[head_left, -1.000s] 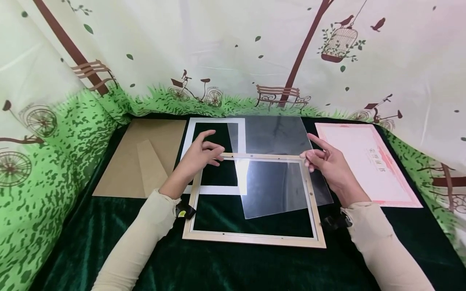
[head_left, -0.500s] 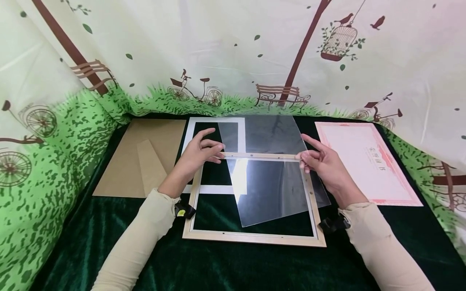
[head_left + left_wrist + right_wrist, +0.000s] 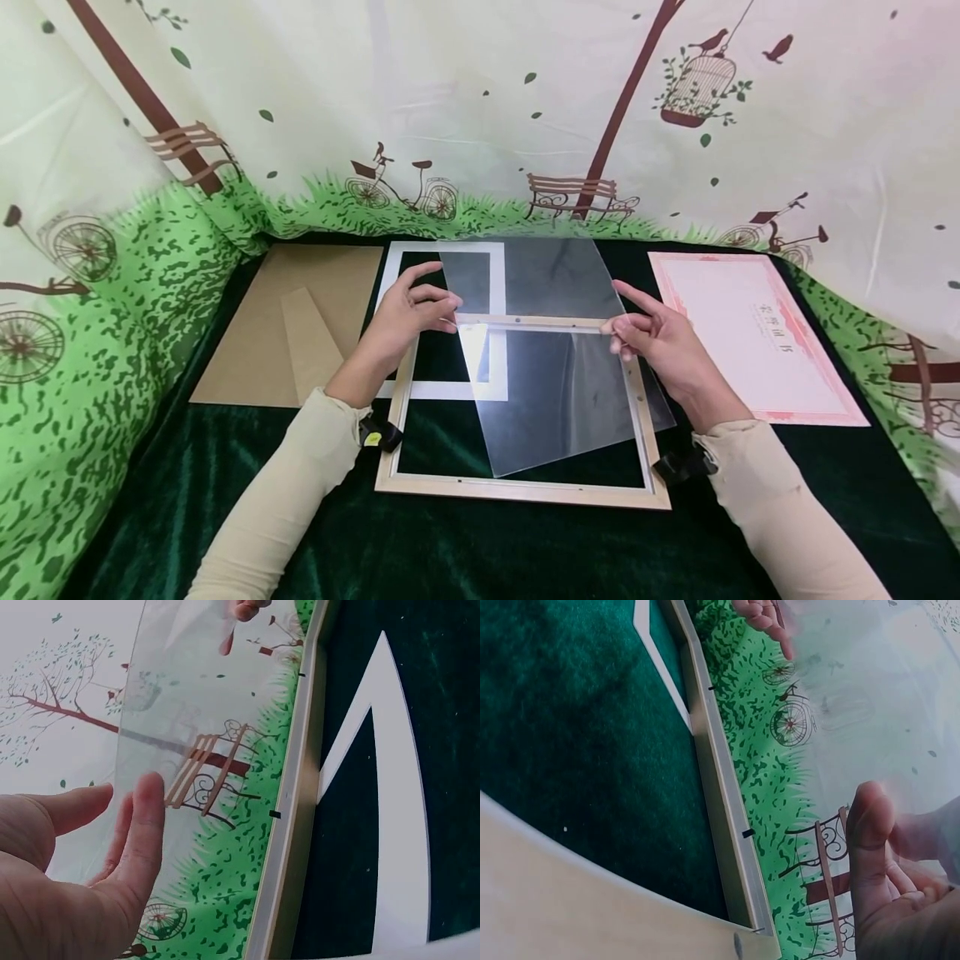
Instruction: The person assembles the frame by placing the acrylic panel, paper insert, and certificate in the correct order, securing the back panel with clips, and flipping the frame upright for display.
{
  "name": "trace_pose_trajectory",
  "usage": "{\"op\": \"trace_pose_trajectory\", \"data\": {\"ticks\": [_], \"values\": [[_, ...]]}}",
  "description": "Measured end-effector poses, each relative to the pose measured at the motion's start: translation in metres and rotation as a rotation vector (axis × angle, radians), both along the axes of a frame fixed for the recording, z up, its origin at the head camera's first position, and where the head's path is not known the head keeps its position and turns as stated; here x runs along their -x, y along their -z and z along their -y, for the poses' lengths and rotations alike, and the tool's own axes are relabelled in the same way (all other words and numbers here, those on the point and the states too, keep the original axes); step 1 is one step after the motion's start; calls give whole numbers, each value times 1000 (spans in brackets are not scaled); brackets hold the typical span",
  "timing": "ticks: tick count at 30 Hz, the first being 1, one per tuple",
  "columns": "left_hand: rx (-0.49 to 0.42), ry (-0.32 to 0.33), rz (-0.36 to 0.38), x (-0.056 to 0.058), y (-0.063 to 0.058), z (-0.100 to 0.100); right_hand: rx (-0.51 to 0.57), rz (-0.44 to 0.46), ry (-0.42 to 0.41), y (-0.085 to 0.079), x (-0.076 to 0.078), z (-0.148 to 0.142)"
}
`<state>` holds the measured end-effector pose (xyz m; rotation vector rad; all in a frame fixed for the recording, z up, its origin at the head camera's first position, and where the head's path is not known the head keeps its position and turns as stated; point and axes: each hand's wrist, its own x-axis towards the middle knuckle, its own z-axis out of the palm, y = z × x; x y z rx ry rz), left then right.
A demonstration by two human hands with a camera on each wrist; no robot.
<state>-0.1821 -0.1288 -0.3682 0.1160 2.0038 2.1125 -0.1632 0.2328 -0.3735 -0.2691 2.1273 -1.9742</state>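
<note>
A clear plastic sheet (image 3: 555, 400) hangs tilted above a pale wooden picture frame (image 3: 525, 493), overlapping its upper bar and opening. My left hand (image 3: 411, 312) pinches the sheet's left edge between thumb and fingers; the left wrist view shows that edge running between them. On the opposite edge, my right hand (image 3: 663, 342) pinches the sheet with thumb and bent fingers, its index finger stretched out along the edge. Under the sheet, partly seen through it, lies a white mat border (image 3: 442, 390).
To the left lies a brown backing board (image 3: 240, 358) with an easel leg (image 3: 311, 342). A pink-bordered certificate sheet (image 3: 720, 317) lies at the right. Dark green velvet (image 3: 525, 550) covers the table, and a printed curtain (image 3: 465, 100) hangs behind.
The clear sheet has shifted left and its lower corner has come nearer to me. My right hand moved slightly left with it. My left hand, earlier apart from the sheet, now pinches its edge.
</note>
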Motion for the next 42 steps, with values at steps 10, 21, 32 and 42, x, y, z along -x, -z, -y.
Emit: {"op": "trace_pose_trajectory", "data": {"ticks": [10, 21, 32, 42], "values": [[-48, 1, 54, -2, 1, -2, -19, 2, -39, 3, 0, 1], [-100, -12, 124, -4, 4, -12, -59, 41, -56, 4, -1, 1], [-236, -124, 100, -1, -1, -1, -99, 90, -75, 0, 0, 0], [-295, -263, 54, 2, -5, 12, -43, 124, -85, -1, -1, -3]]}}
